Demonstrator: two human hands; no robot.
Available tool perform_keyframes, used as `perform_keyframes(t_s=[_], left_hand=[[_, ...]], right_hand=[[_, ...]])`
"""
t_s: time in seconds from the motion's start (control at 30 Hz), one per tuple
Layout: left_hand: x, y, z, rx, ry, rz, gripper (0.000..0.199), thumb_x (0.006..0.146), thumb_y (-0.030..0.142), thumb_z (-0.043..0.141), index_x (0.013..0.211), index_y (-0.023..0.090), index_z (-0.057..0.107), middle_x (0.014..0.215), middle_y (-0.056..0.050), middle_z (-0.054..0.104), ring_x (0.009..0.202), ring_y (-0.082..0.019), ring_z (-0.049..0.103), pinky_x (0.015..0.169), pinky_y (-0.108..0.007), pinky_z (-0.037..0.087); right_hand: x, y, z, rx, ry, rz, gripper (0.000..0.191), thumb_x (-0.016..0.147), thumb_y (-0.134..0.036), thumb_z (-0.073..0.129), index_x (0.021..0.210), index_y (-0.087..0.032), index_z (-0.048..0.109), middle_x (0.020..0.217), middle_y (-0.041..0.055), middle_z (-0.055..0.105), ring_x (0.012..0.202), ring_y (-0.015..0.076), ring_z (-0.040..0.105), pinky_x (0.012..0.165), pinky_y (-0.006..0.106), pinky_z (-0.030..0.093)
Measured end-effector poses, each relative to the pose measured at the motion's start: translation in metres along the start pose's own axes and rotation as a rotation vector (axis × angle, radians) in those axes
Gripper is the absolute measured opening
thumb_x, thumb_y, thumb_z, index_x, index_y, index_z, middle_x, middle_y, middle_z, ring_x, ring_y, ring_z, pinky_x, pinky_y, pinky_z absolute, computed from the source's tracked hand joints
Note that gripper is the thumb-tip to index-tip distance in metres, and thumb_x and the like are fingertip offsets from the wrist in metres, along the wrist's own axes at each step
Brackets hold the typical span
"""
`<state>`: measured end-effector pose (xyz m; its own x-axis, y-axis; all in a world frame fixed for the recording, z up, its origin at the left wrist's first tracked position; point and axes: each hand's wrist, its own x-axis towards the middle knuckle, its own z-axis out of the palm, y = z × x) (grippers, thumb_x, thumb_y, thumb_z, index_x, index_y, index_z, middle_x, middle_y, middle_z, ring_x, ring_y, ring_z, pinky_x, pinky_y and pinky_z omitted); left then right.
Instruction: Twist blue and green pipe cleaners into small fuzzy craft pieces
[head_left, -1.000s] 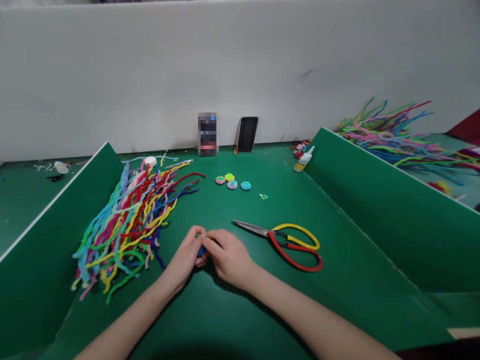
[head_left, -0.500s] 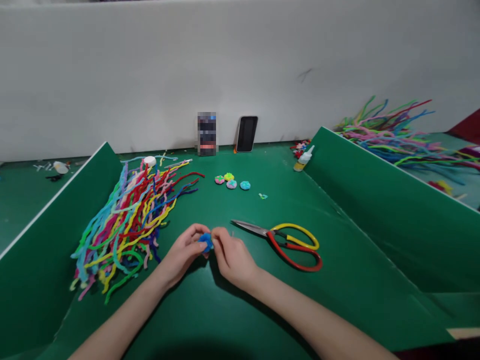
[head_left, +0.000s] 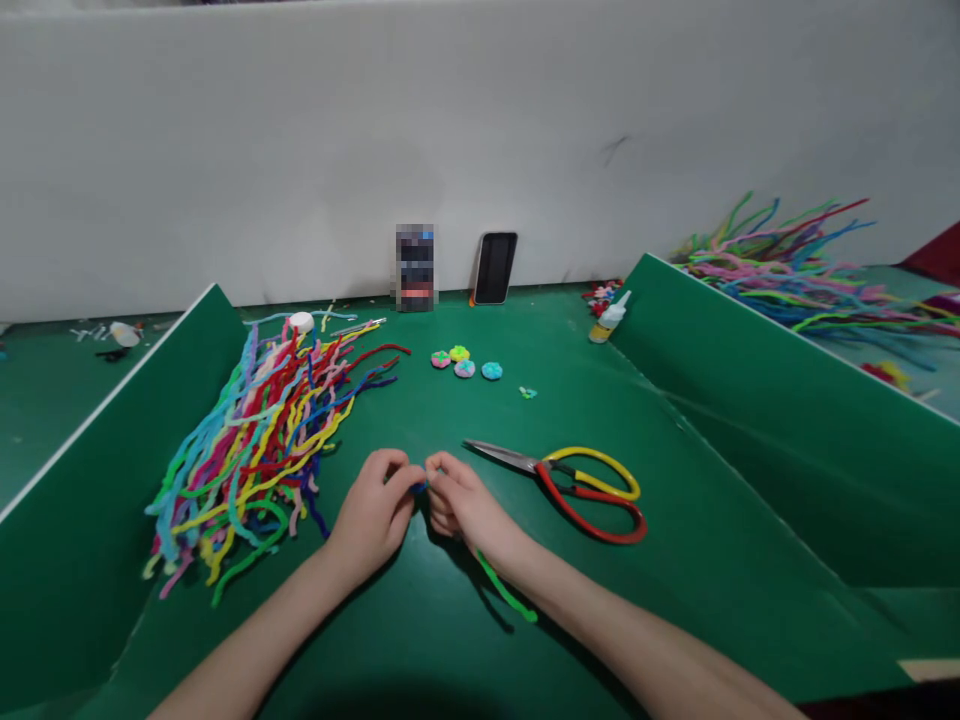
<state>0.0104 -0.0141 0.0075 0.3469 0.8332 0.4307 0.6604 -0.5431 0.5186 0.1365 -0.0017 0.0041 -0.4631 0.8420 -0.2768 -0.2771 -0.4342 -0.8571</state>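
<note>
My left hand (head_left: 376, 512) is closed, pinching a small blue pipe-cleaner piece (head_left: 418, 487) that its fingers mostly cover. Right beside it, my right hand (head_left: 466, 508) is closed too, its fingertips meeting the blue piece. A green pipe cleaner (head_left: 507, 592) trails from under the right hand toward me, its upper part hidden in the fingers. To the right lie scissors (head_left: 536, 466) with one yellow and one red handle. Beyond the hands sit several small round pipe-cleaner pieces, among them a blue one (head_left: 492, 371) and a pink-and-green one (head_left: 441, 359), near small green scraps (head_left: 528, 393).
A heap of coloured pipe cleaners (head_left: 255, 430) covers the left side. Green side boards (head_left: 750, 400) flank the work area. A glue bottle (head_left: 609, 320) stands by the right board. A phone (head_left: 495, 268) and a blurred-out device (head_left: 415, 267) lean on the white wall.
The left hand has turned over the blue piece, now mostly hidden. A green pipe cleaner now shows hanging below the right hand, whose fingers have curled in more.
</note>
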Motion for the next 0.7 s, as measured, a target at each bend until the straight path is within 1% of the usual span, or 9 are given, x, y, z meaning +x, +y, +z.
perform_keyframes(t_s=[0.07, 0.13, 0.2, 0.3, 0.4, 0.47, 0.53, 0.6, 0.7], left_hand=[[-0.002, -0.003, 0.002, 0.087, 0.022, 0.087, 0.021, 0.072, 0.009, 0.036, 0.079, 0.019, 0.053, 0.076, -0.003, 0.045, 0.073, -0.015, 0.042, 0.064, -0.026, 0.038], [-0.002, -0.003, 0.002, 0.062, 0.024, 0.070, 0.019, 0.071, 0.010, 0.038, 0.078, 0.020, 0.053, 0.076, -0.003, 0.045, 0.074, -0.015, 0.042, 0.066, -0.027, 0.037], [0.000, -0.002, 0.001, -0.072, 0.022, -0.068, 0.016, 0.069, 0.011, 0.044, 0.081, 0.019, 0.052, 0.081, -0.003, 0.045, 0.078, -0.016, 0.043, 0.070, -0.028, 0.037], [0.005, 0.001, -0.001, -0.483, -0.014, -0.395, 0.023, 0.069, 0.021, 0.050, 0.091, 0.019, 0.046, 0.084, -0.003, 0.047, 0.077, -0.015, 0.045, 0.069, -0.028, 0.037], [0.009, 0.001, -0.003, -0.953, -0.180, -0.673, 0.026, 0.071, 0.035, 0.048, 0.090, 0.016, 0.046, 0.071, 0.000, 0.047, 0.063, -0.011, 0.045, 0.056, -0.023, 0.036], [0.011, 0.001, -0.004, -1.091, -0.242, -0.759, 0.026, 0.068, 0.036, 0.053, 0.082, 0.015, 0.048, 0.065, 0.002, 0.045, 0.058, -0.009, 0.042, 0.053, -0.021, 0.034], [0.011, 0.002, -0.004, -1.106, -0.244, -0.778, 0.024, 0.064, 0.033, 0.058, 0.076, 0.015, 0.047, 0.060, 0.004, 0.042, 0.054, -0.007, 0.040, 0.050, -0.019, 0.032], [0.011, 0.002, -0.003, -1.070, -0.228, -0.756, 0.021, 0.065, 0.031, 0.056, 0.074, 0.016, 0.045, 0.057, 0.006, 0.040, 0.050, -0.006, 0.037, 0.048, -0.019, 0.030], [0.010, 0.004, -0.001, -0.948, -0.181, -0.696, 0.016, 0.067, 0.028, 0.053, 0.075, 0.018, 0.044, 0.056, 0.007, 0.038, 0.048, -0.006, 0.036, 0.047, -0.018, 0.029]], right_hand=[[-0.001, -0.002, 0.001, 0.121, -0.055, 0.065, 0.014, 0.070, -0.027, 0.040, 0.064, -0.021, 0.029, 0.034, -0.0150, 0.018, 0.029, 0.0034, 0.010, 0.033, 0.017, 0.013], [-0.002, -0.003, 0.000, 0.138, -0.084, 0.075, 0.014, 0.069, -0.027, 0.041, 0.064, -0.021, 0.029, 0.035, -0.0150, 0.018, 0.029, 0.0031, 0.009, 0.033, 0.017, 0.013], [-0.001, -0.003, -0.002, 0.024, -0.058, 0.015, 0.012, 0.071, -0.028, 0.038, 0.065, -0.021, 0.030, 0.036, -0.0144, 0.019, 0.029, 0.0039, 0.012, 0.034, 0.017, 0.014], [-0.002, -0.005, -0.007, -0.366, 0.074, -0.207, 0.008, 0.074, -0.027, 0.035, 0.068, -0.021, 0.033, 0.041, -0.0118, 0.022, 0.033, 0.0059, 0.021, 0.038, 0.018, 0.016], [-0.005, -0.009, -0.009, -0.704, 0.143, -0.374, 0.008, 0.076, -0.023, 0.032, 0.070, -0.020, 0.035, 0.046, -0.0091, 0.027, 0.039, 0.0075, 0.028, 0.042, 0.019, 0.019], [-0.006, -0.011, -0.009, -0.799, 0.128, -0.399, 0.008, 0.077, -0.021, 0.030, 0.071, -0.020, 0.035, 0.046, -0.0087, 0.028, 0.040, 0.0080, 0.028, 0.043, 0.020, 0.019], [-0.007, -0.012, -0.009, -0.817, 0.116, -0.399, 0.008, 0.077, -0.020, 0.029, 0.071, -0.020, 0.034, 0.046, -0.0088, 0.027, 0.040, 0.0080, 0.028, 0.043, 0.020, 0.020], [-0.006, -0.010, -0.009, -0.786, 0.117, -0.387, 0.008, 0.077, -0.020, 0.030, 0.070, -0.020, 0.034, 0.046, -0.0090, 0.026, 0.040, 0.0078, 0.028, 0.043, 0.020, 0.020], [-0.001, -0.006, -0.009, -0.631, 0.095, -0.324, 0.007, 0.075, -0.021, 0.032, 0.068, -0.020, 0.034, 0.044, -0.0103, 0.025, 0.038, 0.0068, 0.025, 0.042, 0.019, 0.020]])
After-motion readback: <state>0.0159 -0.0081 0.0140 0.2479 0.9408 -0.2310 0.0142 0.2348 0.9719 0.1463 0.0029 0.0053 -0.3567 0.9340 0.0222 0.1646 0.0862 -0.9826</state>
